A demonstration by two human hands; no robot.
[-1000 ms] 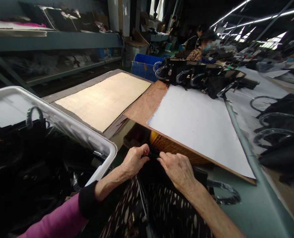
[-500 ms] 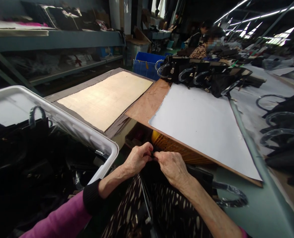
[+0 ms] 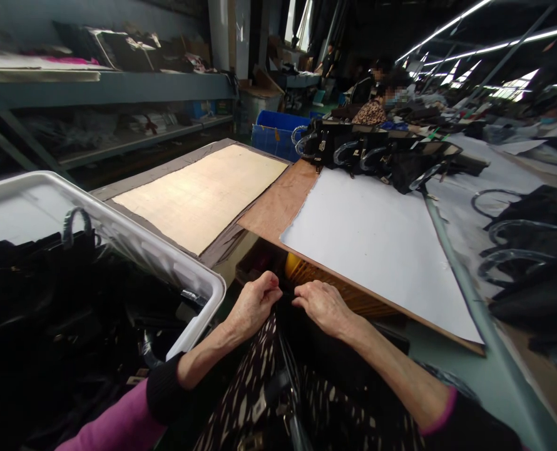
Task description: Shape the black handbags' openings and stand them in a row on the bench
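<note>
A black bag (image 3: pixel 309 341) lies across my lap, over a dark patterned garment with pale flecks. Just left of its far edge, my left hand (image 3: pixel 255 302) is closed in a pinch on the black material. My right hand (image 3: pixel 324 305) has its fingers curled onto the same edge, a short gap away from the left. Metal fittings and a strap (image 3: pixel 288 401) hang nearer to me, below the hands. The exact part between the fingertips is too dark to make out.
At my left stands a white bin (image 3: pixel 198 275) full of black bags. Ahead are a board with white paper (image 3: pixel 377 244) and a cream sheet (image 3: pixel 203 194). Beneath the board sits a yellow crate (image 3: pixel 316 275). More black bags (image 3: pixel 377 147) line the back; people work beyond.
My hands have drawn apart from nearly touching, leaving a gap between the fingertips. The fittings on my lap now show more. The view has shifted slightly.
</note>
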